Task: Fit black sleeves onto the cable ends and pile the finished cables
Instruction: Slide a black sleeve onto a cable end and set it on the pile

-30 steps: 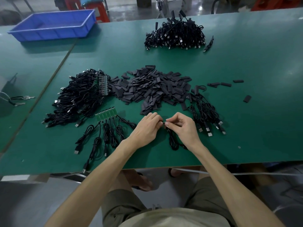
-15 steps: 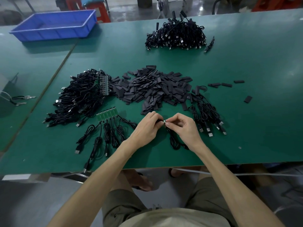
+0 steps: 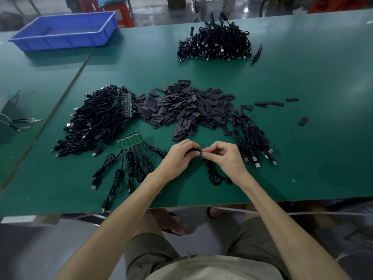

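A person seated at a wide green work table (image 3: pixel 302 158) holds both hands together just above its near part. The left hand (image 3: pixel 179 156) has its fingers curled round a short black sleeve (image 3: pixel 192 150), mostly hidden in the grip. The right hand (image 3: pixel 226 158) pinches the tip of a thin black cable (image 3: pixel 213 174) between thumb and forefinger, touching the sleeve's mouth. The rest of that cable lies looped on the table under the right wrist.

Likely risks: the tip is tiny, so it may miss the opening or catch on the rim. The sleeve may slip from the pinch. A pull could drag the loop toward the near table edge, which is close behind the wrists.

A loose heap of flat black sleeves (image 3: pixel 187 110) lies just beyond the hands. A row of cables with small green circuit boards (image 3: pixel 131 141) sits just left, and a fanned bunch of cables (image 3: pixel 252 138) just right, so sideways room is tight. A big tangle of black cables (image 3: pixel 101 120) fills the left. The far pile of cables (image 3: pixel 214 43), likely the finished ones, is well apart, with bare green between. A blue plastic tray (image 3: pixel 64 31) stands at the far left.
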`<state>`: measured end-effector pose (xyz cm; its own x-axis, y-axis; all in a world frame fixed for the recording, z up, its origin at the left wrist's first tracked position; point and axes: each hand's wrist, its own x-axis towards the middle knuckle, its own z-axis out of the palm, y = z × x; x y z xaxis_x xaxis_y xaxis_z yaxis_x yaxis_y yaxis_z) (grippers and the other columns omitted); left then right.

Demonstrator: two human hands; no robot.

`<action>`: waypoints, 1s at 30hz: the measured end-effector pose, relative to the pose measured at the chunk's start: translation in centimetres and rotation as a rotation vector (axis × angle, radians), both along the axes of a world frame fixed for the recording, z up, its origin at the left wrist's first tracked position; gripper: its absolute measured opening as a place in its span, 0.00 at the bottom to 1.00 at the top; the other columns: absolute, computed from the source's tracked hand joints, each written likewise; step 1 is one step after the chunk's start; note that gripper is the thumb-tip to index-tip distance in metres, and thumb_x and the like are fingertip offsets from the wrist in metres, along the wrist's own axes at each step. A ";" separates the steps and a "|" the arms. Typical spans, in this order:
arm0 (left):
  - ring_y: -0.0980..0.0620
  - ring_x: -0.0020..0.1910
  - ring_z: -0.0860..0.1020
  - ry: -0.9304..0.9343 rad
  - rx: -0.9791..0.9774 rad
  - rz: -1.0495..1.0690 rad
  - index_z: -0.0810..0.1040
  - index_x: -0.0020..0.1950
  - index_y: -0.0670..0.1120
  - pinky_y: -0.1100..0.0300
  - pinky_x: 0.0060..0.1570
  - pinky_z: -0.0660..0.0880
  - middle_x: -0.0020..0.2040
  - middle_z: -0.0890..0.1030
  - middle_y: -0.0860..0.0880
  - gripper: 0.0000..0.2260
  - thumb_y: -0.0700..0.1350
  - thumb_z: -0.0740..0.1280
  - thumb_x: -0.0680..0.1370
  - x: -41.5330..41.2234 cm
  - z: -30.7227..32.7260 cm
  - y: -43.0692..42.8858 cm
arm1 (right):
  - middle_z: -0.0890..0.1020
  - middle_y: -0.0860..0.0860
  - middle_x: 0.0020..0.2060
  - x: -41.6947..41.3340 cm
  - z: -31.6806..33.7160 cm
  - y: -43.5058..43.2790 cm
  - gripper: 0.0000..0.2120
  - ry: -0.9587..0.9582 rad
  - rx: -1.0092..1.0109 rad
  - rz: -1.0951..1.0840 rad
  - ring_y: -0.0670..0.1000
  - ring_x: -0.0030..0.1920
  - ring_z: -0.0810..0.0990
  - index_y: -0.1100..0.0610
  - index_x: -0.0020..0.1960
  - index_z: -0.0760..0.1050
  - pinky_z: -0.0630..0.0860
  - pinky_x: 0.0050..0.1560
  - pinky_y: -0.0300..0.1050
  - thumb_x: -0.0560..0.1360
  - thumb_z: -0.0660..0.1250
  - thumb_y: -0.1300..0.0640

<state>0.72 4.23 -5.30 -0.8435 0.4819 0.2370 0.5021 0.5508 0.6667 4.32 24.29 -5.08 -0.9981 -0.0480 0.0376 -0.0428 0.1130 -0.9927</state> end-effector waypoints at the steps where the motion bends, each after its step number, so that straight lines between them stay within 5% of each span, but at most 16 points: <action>1: 0.60 0.48 0.76 0.002 -0.002 0.001 0.80 0.56 0.47 0.70 0.49 0.71 0.50 0.79 0.55 0.05 0.42 0.68 0.81 0.0 0.0 0.0 | 0.88 0.54 0.42 -0.1 -0.1 0.0 0.05 0.001 0.008 0.002 0.59 0.46 0.87 0.57 0.45 0.85 0.84 0.53 0.52 0.73 0.78 0.64; 4: 0.61 0.48 0.77 0.000 0.018 0.015 0.80 0.56 0.48 0.71 0.49 0.70 0.49 0.78 0.57 0.04 0.43 0.69 0.81 -0.1 0.0 0.0 | 0.88 0.54 0.42 -0.3 -0.2 0.1 0.05 0.006 0.043 0.012 0.62 0.46 0.86 0.55 0.44 0.85 0.83 0.54 0.56 0.73 0.78 0.64; 11: 0.59 0.48 0.78 0.015 0.130 0.095 0.82 0.53 0.49 0.72 0.48 0.70 0.47 0.79 0.58 0.05 0.45 0.72 0.79 0.0 0.6 0.0 | 0.88 0.49 0.46 -1.1 0.4 0.9 0.04 -0.029 0.102 0.097 0.49 0.50 0.87 0.55 0.51 0.83 0.81 0.55 0.41 0.77 0.76 0.59; 25: 0.55 0.42 0.79 -0.073 0.203 0.095 0.84 0.54 0.48 0.61 0.43 0.76 0.46 0.80 0.56 0.05 0.42 0.72 0.78 0.0 0.8 -0.1 | 0.86 0.53 0.48 -1.2 0.4 0.8 0.06 -0.013 0.209 0.100 0.53 0.52 0.85 0.62 0.54 0.85 0.80 0.61 0.53 0.79 0.73 0.60; 30: 0.55 0.40 0.78 -0.094 0.220 0.075 0.85 0.53 0.47 0.66 0.42 0.73 0.45 0.80 0.55 0.05 0.40 0.73 0.78 0.1 0.8 -0.1 | 0.86 0.56 0.49 -1.3 0.4 1.0 0.05 -0.030 0.157 0.143 0.57 0.53 0.84 0.61 0.52 0.86 0.79 0.62 0.54 0.78 0.73 0.61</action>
<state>0.78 4.10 -4.50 -0.8982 0.3627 0.2482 0.3956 0.4210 0.8163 3.04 25.33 -4.63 -0.9812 -0.1927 -0.0112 -0.0404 0.2615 -0.9644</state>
